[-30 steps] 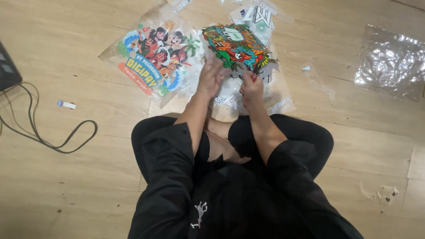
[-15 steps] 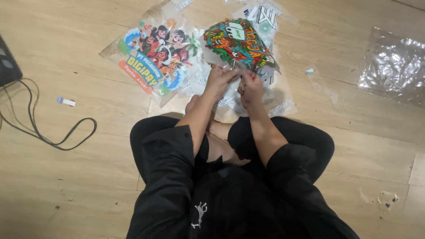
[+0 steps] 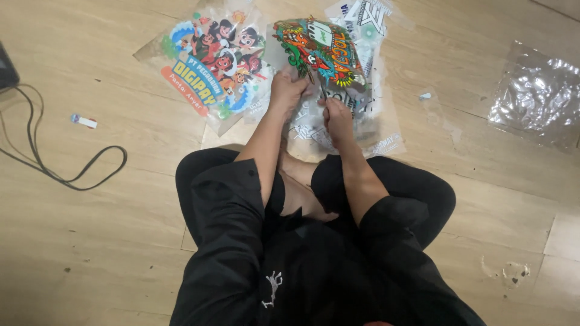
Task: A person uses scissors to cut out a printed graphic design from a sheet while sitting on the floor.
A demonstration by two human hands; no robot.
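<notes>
Sitting cross-legged on the floor [image 3: 109,253], the person pinches the lower edge of a colourful sheet [image 3: 317,51] with both hands: left hand [image 3: 287,90] and right hand [image 3: 335,118]. The sheet rises above their fingers, over the plastic pile [image 3: 368,130].

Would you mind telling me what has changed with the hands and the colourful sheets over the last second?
Both hands drew back toward the person along the colourful printed sheet: the left hand now grips its near left edge, and the right hand sits lower, holding a thin dark tool whose kind I cannot tell. The cartoon sheet, the crumpled clear plastic and the black cable stayed put.
</notes>
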